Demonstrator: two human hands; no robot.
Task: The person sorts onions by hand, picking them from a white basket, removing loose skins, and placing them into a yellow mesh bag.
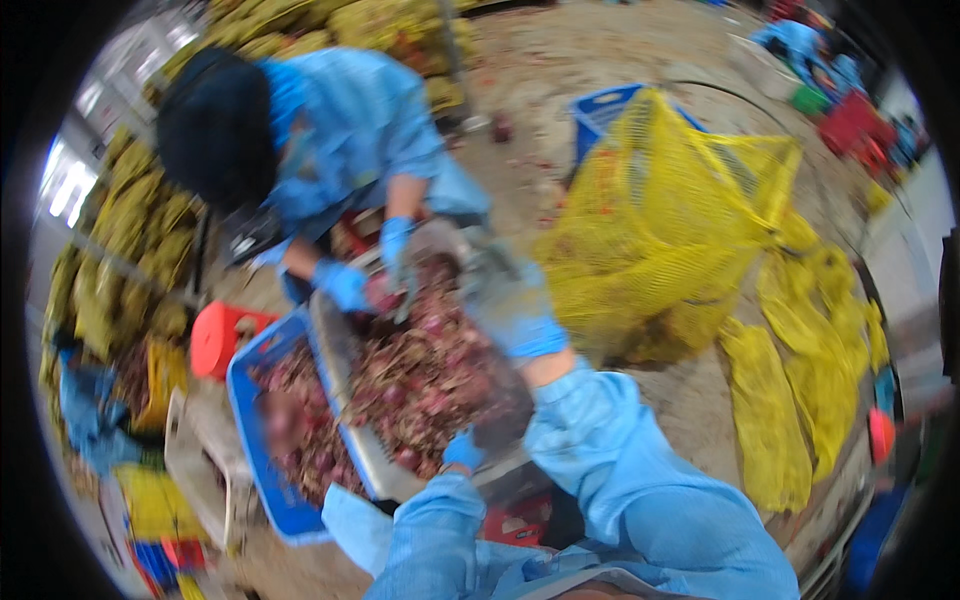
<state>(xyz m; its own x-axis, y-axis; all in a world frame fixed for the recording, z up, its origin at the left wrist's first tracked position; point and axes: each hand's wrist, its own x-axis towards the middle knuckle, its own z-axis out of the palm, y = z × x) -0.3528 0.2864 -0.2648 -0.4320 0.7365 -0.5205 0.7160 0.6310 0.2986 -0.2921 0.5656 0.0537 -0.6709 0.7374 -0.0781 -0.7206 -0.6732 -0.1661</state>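
Note:
My left hand [463,452], in a blue glove, reaches over the near edge of a tub [397,478] of red onions [430,350] and loose dry skins. Its fingers are too small and partly hidden to read. My right hand [510,300], in a grey outer glove with blue at the wrist, is over the tub's right side, smeared by motion. Whether it holds anything does not show. Across the tub, a co-worker in a blue gown [345,120] holds a red onion [383,293] between blue-gloved hands.
Left of the tub stands a blue crate [245,420] of red onions, with a blurred reddish shape over it. A red stool [222,340] is beyond. Yellow mesh sacks [660,240] lie right, around a blue crate [600,105]. More people are at far right.

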